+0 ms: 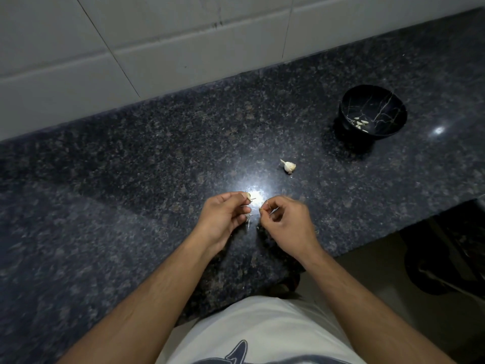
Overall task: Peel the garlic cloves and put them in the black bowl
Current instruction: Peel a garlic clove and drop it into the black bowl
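Observation:
My left hand (223, 216) grips a garlic piece (247, 196) just above the dark granite counter, with thin skin shreds sticking out below its fingers. My right hand (284, 219) is close beside it, fingers curled, pinching a strip of garlic skin (263, 206). A partly broken garlic bulb (288, 166) lies on the counter beyond my hands. The black bowl (372, 101) with pale vein marks stands at the far right and holds several peeled cloves (360, 123).
The speckled granite counter (131, 179) meets a white tiled wall (157, 35) at the back. Its front edge steps back at the right, where floor and dark objects (446, 258) lie below. Small peel bits (258, 228) lie under my hands.

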